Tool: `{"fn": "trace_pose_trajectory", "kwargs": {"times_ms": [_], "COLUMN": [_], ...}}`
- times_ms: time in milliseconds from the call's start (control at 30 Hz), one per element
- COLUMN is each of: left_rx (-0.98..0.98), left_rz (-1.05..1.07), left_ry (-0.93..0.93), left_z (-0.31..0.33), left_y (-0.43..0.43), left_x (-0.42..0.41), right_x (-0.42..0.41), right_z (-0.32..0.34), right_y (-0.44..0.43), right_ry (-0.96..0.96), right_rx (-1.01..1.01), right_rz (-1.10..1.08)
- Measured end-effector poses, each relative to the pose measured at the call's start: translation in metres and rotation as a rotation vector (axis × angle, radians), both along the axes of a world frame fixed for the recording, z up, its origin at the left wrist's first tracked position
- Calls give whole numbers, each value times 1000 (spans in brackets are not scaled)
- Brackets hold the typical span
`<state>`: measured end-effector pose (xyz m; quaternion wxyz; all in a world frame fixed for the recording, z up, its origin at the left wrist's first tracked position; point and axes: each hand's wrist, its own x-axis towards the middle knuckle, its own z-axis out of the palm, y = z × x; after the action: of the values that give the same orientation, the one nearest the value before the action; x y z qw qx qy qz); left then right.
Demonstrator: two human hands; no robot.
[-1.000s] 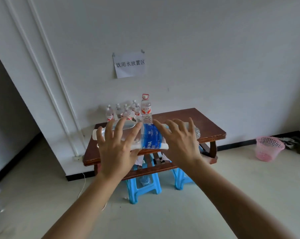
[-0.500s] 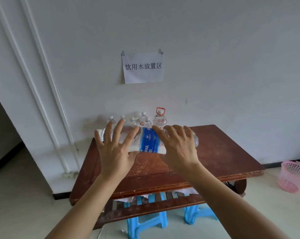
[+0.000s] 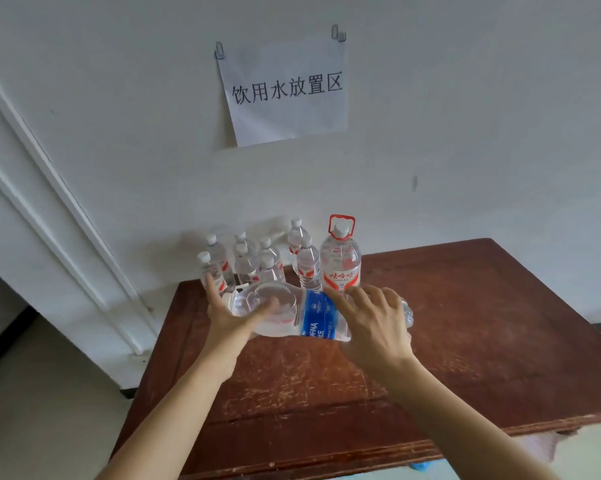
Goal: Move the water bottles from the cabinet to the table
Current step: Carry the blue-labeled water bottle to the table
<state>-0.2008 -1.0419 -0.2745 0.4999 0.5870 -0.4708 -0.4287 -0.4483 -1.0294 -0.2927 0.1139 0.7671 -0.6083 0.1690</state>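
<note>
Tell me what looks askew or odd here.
The blue-labelled water bottle lies sideways, held by the left hand and right hand over the table, while the other bottles stand upright. The paper sign hangs tilted.

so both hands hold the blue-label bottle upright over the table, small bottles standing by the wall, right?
No: the head view shows the blue-label bottle held on its side, not upright. The rest holds: left hand and right hand hold it over the table, small bottles standing by the wall.

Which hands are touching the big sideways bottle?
Touching, both. Head view: left hand cups the bottle at its neck end, right hand curls over its other end.
</note>
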Motion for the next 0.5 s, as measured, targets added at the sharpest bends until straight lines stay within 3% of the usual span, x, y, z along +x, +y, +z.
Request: {"fn": "trace_pose_trajectory", "kwargs": {"times_ms": [67,133,367,500], "left_rx": [164,252,261,178], "left_rz": [87,117,324,222], "left_ry": [245,319,167,30], "left_z": [-13,-29,-59,-61], "left_y": [-29,-56,-91,-118], "left_x": [7,9,14,21], "right_x": [-3,-6,12,35], "right_z": [-21,-43,-104,-140], "right_y": [-27,-56,-100,-117], "right_ry": [-6,-31,-122,-278], "right_rx": [67,125,335,414], "right_rz": [38,87,149,133]}}
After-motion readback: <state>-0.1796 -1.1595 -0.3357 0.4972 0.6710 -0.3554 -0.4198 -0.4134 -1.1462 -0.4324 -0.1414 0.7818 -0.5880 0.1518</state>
